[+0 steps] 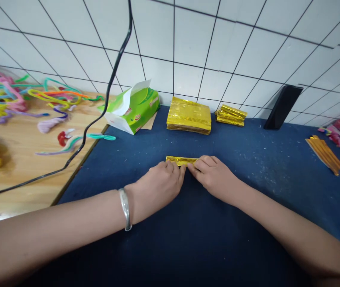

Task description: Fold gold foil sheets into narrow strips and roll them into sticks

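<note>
A narrow folded strip of shiny gold paper point(180, 160) lies on the dark blue cloth point(199, 223) in the middle. My left hand point(165, 183), with a silver bangle at the wrist, has its fingers closed on the strip's near edge. My right hand point(211, 173) pinches the strip's right end, its fingertips close to the left ones. Behind the hands sits a thick stack of gold paper sheets point(189, 114). Several rolled gold strips point(231, 115) lie to the right of the stack.
A green tissue pack point(136, 107) stands by the tiled wall, and a black phone-like slab point(282, 107) leans there. Orange-gold strips point(327, 154) lie at the right. A black cable point(110, 79) crosses the left side over a wooden table point(29, 159) with colourful pipe cleaners point(59, 97).
</note>
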Tool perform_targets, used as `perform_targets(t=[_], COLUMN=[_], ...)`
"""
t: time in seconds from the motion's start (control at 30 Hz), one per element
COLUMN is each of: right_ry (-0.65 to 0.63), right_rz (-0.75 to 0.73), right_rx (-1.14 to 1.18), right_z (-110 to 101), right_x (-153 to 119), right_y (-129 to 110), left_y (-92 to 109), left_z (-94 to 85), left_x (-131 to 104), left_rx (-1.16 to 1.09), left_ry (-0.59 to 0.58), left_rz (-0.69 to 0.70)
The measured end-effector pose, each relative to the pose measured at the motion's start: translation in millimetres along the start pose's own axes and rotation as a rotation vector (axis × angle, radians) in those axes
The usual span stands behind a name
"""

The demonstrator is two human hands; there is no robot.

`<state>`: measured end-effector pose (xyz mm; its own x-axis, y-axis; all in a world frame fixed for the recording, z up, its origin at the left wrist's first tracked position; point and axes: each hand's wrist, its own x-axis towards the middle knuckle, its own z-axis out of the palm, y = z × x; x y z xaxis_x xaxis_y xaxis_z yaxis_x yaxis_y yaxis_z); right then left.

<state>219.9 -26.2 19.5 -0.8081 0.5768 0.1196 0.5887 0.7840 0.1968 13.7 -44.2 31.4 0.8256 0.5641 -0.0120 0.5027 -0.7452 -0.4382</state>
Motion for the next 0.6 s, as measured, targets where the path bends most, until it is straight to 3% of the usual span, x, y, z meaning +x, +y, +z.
perform_targets(t=[0.13, 0.4, 0.6], right_ry=[0.007, -0.022, 0.014], right_rz=[0.020, 0.083, 0.076], right_rx=[0.024, -0.049, -0.001], right_z=[-1, -16, -4], right_x=[5, -7, 0], right_y=[-4, -4, -10], left_y=[7, 0, 10], left_z=[-1.4, -7.9, 1.2], left_x=[5, -1, 5], left_rx=[0.097, 0.083, 0.089], left_ry=[-0.007, -0.089, 0.010], left_rz=[0.004, -0.034, -0.090])
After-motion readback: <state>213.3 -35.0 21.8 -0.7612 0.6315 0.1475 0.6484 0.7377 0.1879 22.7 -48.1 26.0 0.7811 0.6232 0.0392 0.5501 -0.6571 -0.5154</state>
